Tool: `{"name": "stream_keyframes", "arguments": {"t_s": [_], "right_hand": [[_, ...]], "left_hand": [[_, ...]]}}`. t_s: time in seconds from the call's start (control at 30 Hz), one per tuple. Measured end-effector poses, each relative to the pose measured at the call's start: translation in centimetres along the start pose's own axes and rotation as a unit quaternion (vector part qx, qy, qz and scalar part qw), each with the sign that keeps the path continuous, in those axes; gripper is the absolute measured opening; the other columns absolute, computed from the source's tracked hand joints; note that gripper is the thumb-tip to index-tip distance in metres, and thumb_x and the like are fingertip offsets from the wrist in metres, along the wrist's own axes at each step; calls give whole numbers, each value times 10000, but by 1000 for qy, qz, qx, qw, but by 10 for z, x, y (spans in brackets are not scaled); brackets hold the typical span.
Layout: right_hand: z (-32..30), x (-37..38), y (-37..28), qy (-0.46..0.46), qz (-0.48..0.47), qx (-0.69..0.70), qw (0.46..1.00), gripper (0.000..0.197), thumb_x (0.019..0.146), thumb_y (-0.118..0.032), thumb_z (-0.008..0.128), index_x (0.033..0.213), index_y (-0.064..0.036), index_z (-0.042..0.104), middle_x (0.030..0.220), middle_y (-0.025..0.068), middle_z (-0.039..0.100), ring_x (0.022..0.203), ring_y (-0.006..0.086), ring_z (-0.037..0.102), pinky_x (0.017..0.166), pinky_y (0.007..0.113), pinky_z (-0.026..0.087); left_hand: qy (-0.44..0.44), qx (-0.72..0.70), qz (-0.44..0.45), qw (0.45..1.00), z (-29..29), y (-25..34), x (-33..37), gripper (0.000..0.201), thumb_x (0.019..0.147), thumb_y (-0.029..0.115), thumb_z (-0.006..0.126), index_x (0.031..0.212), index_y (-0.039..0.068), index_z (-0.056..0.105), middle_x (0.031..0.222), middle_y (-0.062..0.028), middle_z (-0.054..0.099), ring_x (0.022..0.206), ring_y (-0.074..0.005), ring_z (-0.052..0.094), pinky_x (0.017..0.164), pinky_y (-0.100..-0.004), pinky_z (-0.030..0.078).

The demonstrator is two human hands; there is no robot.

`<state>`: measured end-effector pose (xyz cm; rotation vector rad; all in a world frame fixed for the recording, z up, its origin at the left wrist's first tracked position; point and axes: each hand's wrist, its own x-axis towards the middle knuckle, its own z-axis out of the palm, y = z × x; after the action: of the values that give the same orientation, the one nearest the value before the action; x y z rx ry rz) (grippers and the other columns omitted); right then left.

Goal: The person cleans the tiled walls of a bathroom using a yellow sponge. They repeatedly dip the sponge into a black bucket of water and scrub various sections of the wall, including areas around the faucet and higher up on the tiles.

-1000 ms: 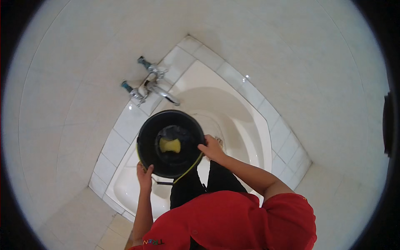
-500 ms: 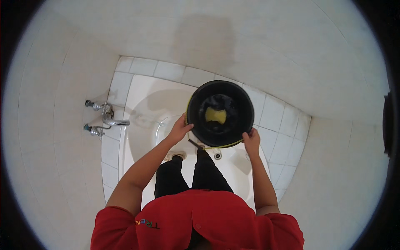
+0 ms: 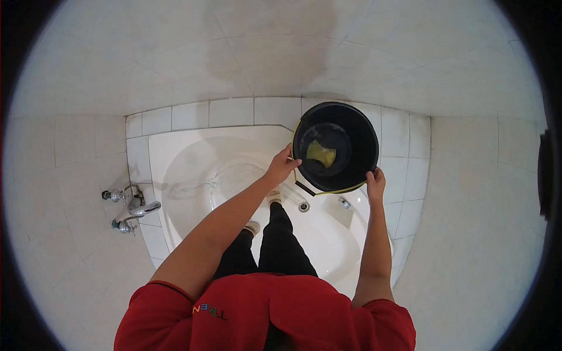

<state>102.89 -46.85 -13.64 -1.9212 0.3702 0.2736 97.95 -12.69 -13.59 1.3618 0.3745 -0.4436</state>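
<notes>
A round black bucket (image 3: 360,137) is held between my two hands above the bathtub. My left hand (image 3: 282,167) grips its left rim, thumb over the edge. On the near right side of the rim, my right hand (image 3: 376,184) is closed too. Inside lies a yellow sponge or cloth (image 3: 321,153), with what looks like a little water around it. The bucket's yellow handle (image 3: 339,191), with a black grip (image 3: 305,188), hangs down along the near side.
I stand in a white bathtub (image 3: 322,234) with a drain (image 3: 304,206) and a small metal fitting (image 3: 344,202). A chrome tap (image 3: 140,207) projects from the left. White tiles (image 3: 278,111) border the tub, with tiled walls around. Water shows in the tub's left part.
The bucket has moved to the right with both hands on it and now looks tilted. The yellow piece inside has shifted toward the near left. My feet have shifted a little.
</notes>
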Motion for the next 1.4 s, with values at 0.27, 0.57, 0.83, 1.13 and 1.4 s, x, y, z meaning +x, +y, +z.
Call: {"name": "stream_keyframes", "arguments": {"t_s": [0.27, 0.57, 0.83, 1.13, 1.4], "right_hand": [[4, -9, -51, 10, 21, -424, 905, 422, 813, -97, 605, 1212, 13, 521, 1129, 165, 588, 974, 309, 593, 824, 370, 484], [131, 64, -42, -263, -85, -448, 850, 646, 727, -87, 716, 1311, -129, 444, 1373, 212, 391, 1247, 466, 398, 1010, 496, 403], [212, 100, 74, -357, -106, -545, 751, 520, 854, -347, 593, 1325, -162, 469, 1437, 132, 355, 1327, 410, 335, 1049, 457, 364], [153, 68, -3, -192, 264, 133, 936, 395, 903, -310, 548, 1258, -138, 531, 1070, 106, 579, 861, 245, 598, 738, 337, 503], [101, 20, -97, -172, 145, 222, 949, 234, 911, -275, 584, 1079, -132, 505, 861, 70, 554, 537, 172, 550, 410, 253, 438]], "left_hand": [[-22, 93, 37, 995, -4, 19, 28, 659, 852, 44, 630, 1435, 101, 331, 1065, -36, 589, 766, -103, 544, 769, -265, 471], [44, 171, 40, 984, -60, 6, -9, 679, 888, 156, 625, 1456, 107, 257, 1114, -108, 596, 840, -163, 590, 782, -322, 498], [204, 163, -152, 953, -153, -118, -202, 613, 884, 179, 642, 1397, 37, 338, 1044, -115, 638, 849, -175, 615, 780, -317, 502], [254, 134, -246, 926, -153, -130, -307, 583, 891, 197, 602, 1386, 15, 353, 1056, -131, 636, 931, -205, 619, 810, -326, 498], [263, 98, -138, 950, -135, -91, -285, 560, 895, 135, 581, 1394, 17, 356, 1037, -115, 608, 874, -173, 605, 804, -306, 497]]}}
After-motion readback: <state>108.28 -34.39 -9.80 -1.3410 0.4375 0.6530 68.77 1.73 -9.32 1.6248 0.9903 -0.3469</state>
